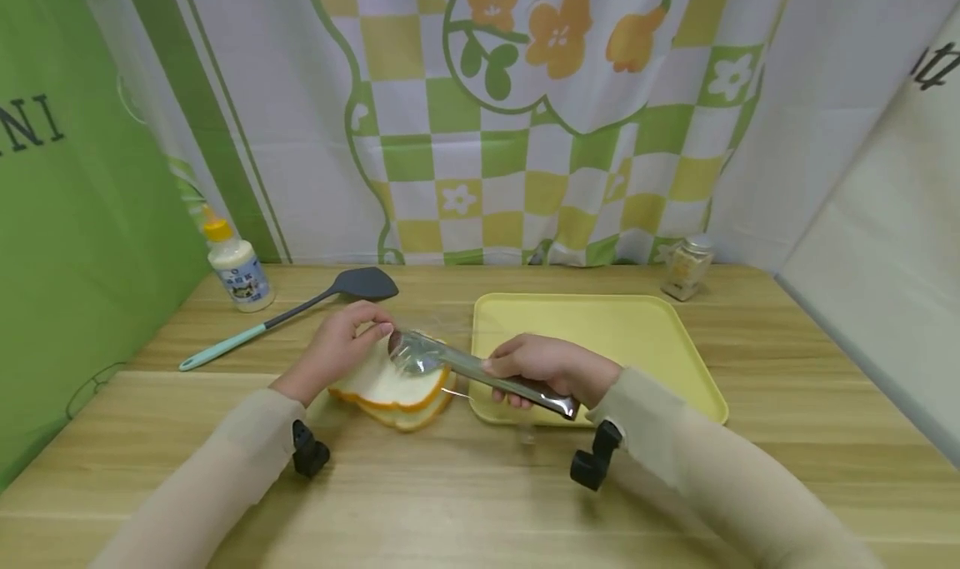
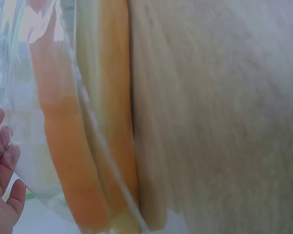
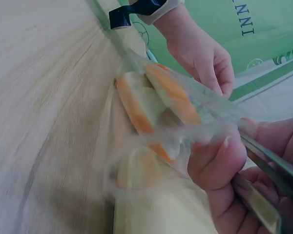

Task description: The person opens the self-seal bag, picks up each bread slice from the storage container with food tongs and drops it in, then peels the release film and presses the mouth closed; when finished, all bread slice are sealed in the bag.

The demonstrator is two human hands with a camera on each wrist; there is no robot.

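Observation:
Two bread slices with orange crusts lie one over the other on the wooden table, inside a clear plastic bag. My left hand pinches the bag's film on the far side of the bread. With curled fingers my right hand grips metal tongs. The tongs' front end reaches over the top slice at the bag's mouth; film and glare blur whether it touches the bread. In the right wrist view, both metal arms of the tongs pass through the right hand's grip.
A yellow tray lies partly under the right hand. Behind the left hand are a grey spatula with a mint handle and a yellow-capped bottle. A small glass jar stands at the back right. Patterned cloth hangs behind the table.

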